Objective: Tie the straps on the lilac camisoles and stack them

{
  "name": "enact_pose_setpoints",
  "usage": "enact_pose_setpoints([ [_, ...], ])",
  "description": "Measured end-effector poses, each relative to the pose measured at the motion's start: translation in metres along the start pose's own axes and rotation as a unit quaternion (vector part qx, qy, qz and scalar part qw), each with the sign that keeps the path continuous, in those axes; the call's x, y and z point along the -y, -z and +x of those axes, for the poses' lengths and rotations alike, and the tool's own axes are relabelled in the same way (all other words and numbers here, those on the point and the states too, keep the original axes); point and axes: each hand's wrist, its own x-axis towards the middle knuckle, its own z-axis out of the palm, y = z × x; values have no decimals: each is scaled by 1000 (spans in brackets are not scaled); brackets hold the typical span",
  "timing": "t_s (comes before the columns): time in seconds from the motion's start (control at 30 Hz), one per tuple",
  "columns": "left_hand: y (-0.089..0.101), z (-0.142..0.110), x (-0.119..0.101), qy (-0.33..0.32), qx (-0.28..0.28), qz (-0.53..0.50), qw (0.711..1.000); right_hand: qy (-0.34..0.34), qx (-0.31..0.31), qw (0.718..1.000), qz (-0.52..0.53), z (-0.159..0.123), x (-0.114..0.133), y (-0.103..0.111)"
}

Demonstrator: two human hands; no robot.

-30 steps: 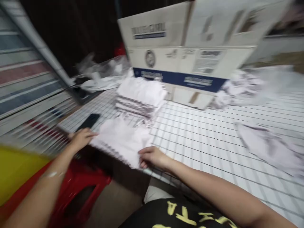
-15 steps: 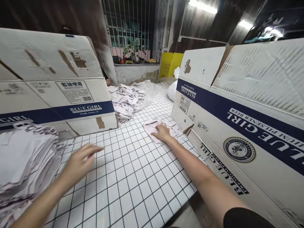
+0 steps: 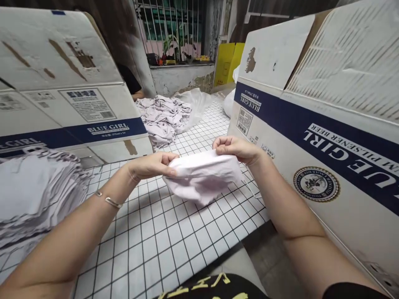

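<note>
A pale pink piece of cloth [image 3: 202, 176] is stretched between my two hands, just above the grid-patterned tabletop [image 3: 149, 232]. My left hand [image 3: 156, 164] pinches its left end between thumb and fingers. At the upper right edge, my right hand [image 3: 235, 149] grips it with curled fingers. The lower part of the cloth hangs in loose folds; its exact kind of garment or piece does not show. To the left lies a tall stack of flat, similar pale cloth pieces [image 3: 34, 187].
A white beer carton [image 3: 102, 143] stands behind the stack; another large carton [image 3: 280, 124] walls off the right side. Farther back lie a crumpled cloth heap [image 3: 165, 116] and clear plastic [image 3: 199, 104]. A person's dark sleeve [image 3: 129, 79] shows behind the left carton.
My right hand has lifted the cloth off the table and drawn it nearer. My left hand, empty before, has come right and taken hold of its other end. The view has tilted down.
</note>
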Motion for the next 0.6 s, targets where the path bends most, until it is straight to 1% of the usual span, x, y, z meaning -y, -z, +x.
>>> enact_pose_setpoints([
  [0.03,0,-14,0,16,-17,-15,1000,-6,2,1000,7,6,0,-5],
  [0.07,0,-25,4,33,-45,-12,998,-15,-8,1000,-5,14,-5,-12],
  [0.1,-2,-35,12,51,-94,12,994,-26,-34,998,-39,21,-13,-20],
  [0.13,-6,-43,23,70,-168,57,982,-33,-75,992,-94,27,-23,-28],
  [0.17,-13,-51,36,86,-257,117,955,-31,-122,979,-160,30,-35,-36],
  [0.2,-23,-59,52,96,-341,180,918,-21,-165,960,-225,30,-48,-44],
  [0.23,-36,-67,68,100,-405,234,878,-5,-190,943,-274,27,-61,-52],
  [0.27,-51,-75,84,100,-438,277,849,11,-193,934,-300,21,-73,-61],
  [0.3,-67,-82,99,99,-444,311,835,24,-177,934,-309,14,-84,-70],
  [0.37,-97,-93,124,102,-415,364,828,45,-132,939,-314,2,-100,-90],
  [0.43,-118,-96,141,111,-410,417,804,76,-110,928,-347,-1,-108,-112],
  [0.5,-126,-88,146,104,-439,449,772,99,-101,908,-395,5,-110,-133],
  [0.53,-126,-81,146,88,-455,451,763,100,-94,900,-413,9,-110,-141],
  [0.57,-124,-73,143,68,-465,444,763,95,-79,896,-426,12,-109,-148],
  [0.6,-120,-64,140,52,-465,430,772,86,-56,895,-435,13,-108,-152],
])
